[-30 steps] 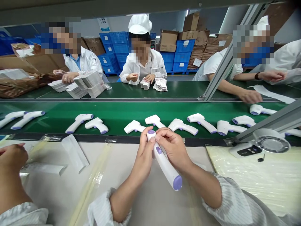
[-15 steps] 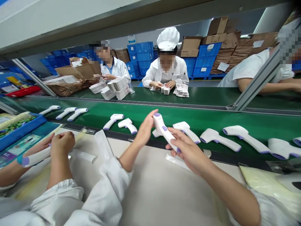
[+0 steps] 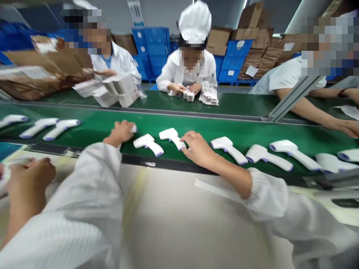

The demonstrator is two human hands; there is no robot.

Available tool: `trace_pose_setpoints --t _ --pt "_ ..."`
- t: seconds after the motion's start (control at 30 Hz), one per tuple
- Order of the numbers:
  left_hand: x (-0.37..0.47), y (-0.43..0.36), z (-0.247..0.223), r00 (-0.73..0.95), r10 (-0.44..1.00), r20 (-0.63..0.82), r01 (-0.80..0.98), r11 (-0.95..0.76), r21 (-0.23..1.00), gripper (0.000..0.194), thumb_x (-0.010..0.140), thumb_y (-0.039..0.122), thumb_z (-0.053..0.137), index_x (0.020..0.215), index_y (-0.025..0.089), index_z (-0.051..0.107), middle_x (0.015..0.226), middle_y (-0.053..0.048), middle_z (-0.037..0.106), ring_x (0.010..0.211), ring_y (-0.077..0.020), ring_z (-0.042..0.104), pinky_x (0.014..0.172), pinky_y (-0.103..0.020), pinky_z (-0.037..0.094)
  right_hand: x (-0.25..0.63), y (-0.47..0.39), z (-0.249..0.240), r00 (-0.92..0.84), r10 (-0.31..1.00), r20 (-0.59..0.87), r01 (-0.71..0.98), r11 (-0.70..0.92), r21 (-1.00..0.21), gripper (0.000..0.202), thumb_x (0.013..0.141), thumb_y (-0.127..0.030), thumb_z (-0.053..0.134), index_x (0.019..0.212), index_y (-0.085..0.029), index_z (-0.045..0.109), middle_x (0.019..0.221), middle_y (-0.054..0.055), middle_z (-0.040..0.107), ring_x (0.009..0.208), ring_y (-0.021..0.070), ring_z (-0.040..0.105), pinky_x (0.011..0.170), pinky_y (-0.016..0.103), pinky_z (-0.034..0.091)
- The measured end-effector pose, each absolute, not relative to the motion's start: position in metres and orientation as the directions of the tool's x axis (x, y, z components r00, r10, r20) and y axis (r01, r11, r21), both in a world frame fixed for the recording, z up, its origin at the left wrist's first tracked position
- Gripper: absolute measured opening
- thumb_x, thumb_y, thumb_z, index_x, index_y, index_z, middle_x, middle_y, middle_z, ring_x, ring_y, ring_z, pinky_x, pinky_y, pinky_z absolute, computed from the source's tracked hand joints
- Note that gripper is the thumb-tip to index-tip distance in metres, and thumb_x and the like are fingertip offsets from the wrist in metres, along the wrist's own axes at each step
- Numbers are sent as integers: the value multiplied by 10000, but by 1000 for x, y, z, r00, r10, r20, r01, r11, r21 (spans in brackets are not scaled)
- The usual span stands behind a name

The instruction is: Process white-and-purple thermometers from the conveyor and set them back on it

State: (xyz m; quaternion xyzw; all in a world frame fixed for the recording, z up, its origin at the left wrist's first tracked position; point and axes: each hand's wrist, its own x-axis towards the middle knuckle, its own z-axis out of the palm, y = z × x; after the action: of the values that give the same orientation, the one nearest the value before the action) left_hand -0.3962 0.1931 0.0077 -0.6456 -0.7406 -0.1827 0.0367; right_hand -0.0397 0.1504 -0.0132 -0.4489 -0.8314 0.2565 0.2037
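1. Nearest us lies the pale worktop point(image 3: 179, 228), with a translucent strip point(image 3: 215, 189) near our right forearm.
2. At the left edge, a co-worker's hand point(image 3: 30, 181) is blurred.
3. Our right hand point(image 3: 198, 149) reaches over the belt's near edge, fingers loosely parted at the handle end of a white gun-shaped device point(image 3: 169, 134); we cannot tell whether they grip it.
4. Our left hand point(image 3: 120, 132) bends its fingers over a mostly hidden device point(image 3: 134, 129) on the green belt point(image 3: 157, 118); we cannot tell how tightly they close.
5. Between our hands lies another white device point(image 3: 147, 143).
6. Beyond the belt, a person in a white cap point(image 3: 195, 22) handles small white boxes point(image 3: 189, 95).
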Motion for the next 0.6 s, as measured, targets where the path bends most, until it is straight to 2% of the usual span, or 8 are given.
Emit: trace_pose_setpoints --t 0.07,0.13,0.2,0.27,0.33,0.43,0.53,0.6 --pt "-390 189 17 -243 896 372 950 142 279 694 833 733 608 1223 160 643 1358 -171 553 1441 -467 319 1211 -664 215 -4 133 -12 -535 845 18 599 394 -697 171 850 -145 652 979 -213 742 1085 61 731 962 206 670 855 318 499" --pt "-375 177 31 -275 819 503 921 75 381 701 854 736 590 1332 223 580 1440 -115 473 1449 -444 304 1204 -642 210 20 115 -13 -543 830 -129 581 261 -770 109 796 -133 666 754 -217 722 803 13 730 720 167 649 675 277 470" --pt "-347 159 44 -275 724 633 873 -88 480 663 853 678 656 1347 247 560 1410 -67 487 1422 -386 350 1175 -606 234 29 103 -17 -530 822 -209 583 174 -794 154 762 -115 666 653 -221 693 681 -8 701 635 154 615 606 264 424" --pt "-310 136 48 -317 668 674 775 -227 589 601 817 563 760 1296 242 588 1319 -53 556 1356 -341 427 1143 -582 276 26 97 -23 -510 831 -222 586 146 -797 168 739 -100 665 624 -222 684 640 -13 684 607 150 591 587 263 396" --pt "-271 114 42 -386 700 601 634 -272 724 590 791 461 790 1291 223 586 1226 -68 618 1192 -304 552 1086 -560 386 18 96 -26 -512 830 -221 584 148 -798 180 703 -81 670 587 -219 669 608 -12 668 585 151 574 581 270 379" --pt "-223 86 19 -376 802 464 465 -270 843 631 811 447 720 1367 213 534 1141 -80 652 997 -242 632 921 -434 533 11 96 -28 -535 817 -215 558 150 -816 244 630 -16 659 492 -209 603 562 -12 638 557 148 558 581 276 367" --pt "-192 62 -4 -389 894 222 221 -144 965 726 770 478 738 1408 251 477 1120 -61 608 951 -215 620 765 -330 554 17 93 -25 -574 782 -243 515 113 -850 220 652 -28 644 526 -206 612 540 -19 629 526 142 570 574 269 403" --pt "-173 48 -13 -359 932 37 53 -20 998 795 738 503 764 1427 272 440 1079 -47 573 900 -205 605 684 -303 543 27 88 -19 -578 783 -230 369 -1 -929 114 717 -138 671 626 -206 662 580 -12 659 546 146 600 588 270 463"
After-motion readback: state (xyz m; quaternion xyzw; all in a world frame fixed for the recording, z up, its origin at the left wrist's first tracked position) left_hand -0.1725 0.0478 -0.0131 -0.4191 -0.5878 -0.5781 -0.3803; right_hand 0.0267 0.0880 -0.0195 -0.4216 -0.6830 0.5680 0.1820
